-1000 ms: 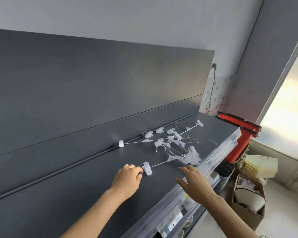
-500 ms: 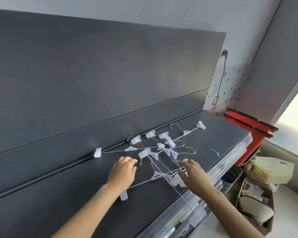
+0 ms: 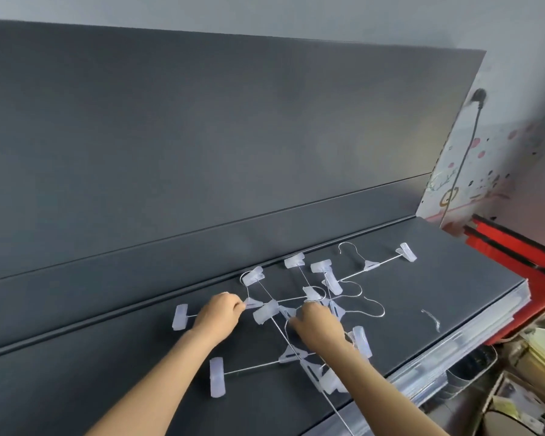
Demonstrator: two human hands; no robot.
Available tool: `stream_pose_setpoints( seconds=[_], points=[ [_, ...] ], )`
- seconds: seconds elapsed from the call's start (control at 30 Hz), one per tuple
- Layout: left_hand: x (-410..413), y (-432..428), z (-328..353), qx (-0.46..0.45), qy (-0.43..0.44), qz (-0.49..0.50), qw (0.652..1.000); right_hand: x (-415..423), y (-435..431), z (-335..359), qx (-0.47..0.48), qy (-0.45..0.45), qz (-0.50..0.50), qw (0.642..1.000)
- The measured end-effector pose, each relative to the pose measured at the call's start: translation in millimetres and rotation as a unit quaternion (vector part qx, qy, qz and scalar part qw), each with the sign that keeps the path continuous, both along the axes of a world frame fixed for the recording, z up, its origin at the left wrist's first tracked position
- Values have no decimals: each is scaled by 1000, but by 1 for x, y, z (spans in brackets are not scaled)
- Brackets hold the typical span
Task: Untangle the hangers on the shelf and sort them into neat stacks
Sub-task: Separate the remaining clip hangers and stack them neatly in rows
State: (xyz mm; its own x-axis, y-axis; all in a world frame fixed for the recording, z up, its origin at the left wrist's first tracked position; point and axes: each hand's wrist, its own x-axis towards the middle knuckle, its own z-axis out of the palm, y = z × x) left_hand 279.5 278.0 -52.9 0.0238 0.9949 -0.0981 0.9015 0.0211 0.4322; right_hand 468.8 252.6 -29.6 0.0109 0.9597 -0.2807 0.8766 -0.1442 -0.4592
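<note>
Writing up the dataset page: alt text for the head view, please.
A tangle of clear clip hangers lies on a dark shelf. The left hand pinches one hanger; the right hand reaches into the tangle.

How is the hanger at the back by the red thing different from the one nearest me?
The back hanger lies by the shelf's back wall; the front hanger lies near the front edge. No hand touches the back hanger; the front hanger's bar is partly hidden by the right hand's wrist. A long wire crosses the front hanger's middle; the back hanger's middle is uncrossed. Both have thin metal bars and pale plastic clips.
</note>
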Motion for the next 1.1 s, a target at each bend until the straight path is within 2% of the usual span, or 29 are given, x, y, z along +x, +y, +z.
stream_pose_setpoints(
  seconds=[0.07, 0.33, 0.5, 0.6, 0.8, 0.97, 1.1],
  points=[
    [-7, -7, 0, -3, -56, 24, 998, -4, 7, -5, -17, 38, -9, 999],
    [-57, -22, 15, 56, -102, 62, 991, 9, 8, 8, 43, 75, 6, 996],
    [-80, -38, 35, 121, -94, 88, 984, 20, 5, 23, 72, 121, 29, 990],
    [-92, -51, 38, 121, -90, 104, 983, 15, 2, 26, 73, 150, 41, 985],
    [-113, -77, 33, 100, -109, 162, 976, -29, -3, 26, 72, 137, 99, 983],
    [-139, -104, 31, 110, -110, 224, 962, -73, -6, 18, 34, 116, 127, 984],
    [-163, -125, 30, 85, -93, 248, 960, -99, -10, 14, 33, 110, 161, 980]
  ],
)
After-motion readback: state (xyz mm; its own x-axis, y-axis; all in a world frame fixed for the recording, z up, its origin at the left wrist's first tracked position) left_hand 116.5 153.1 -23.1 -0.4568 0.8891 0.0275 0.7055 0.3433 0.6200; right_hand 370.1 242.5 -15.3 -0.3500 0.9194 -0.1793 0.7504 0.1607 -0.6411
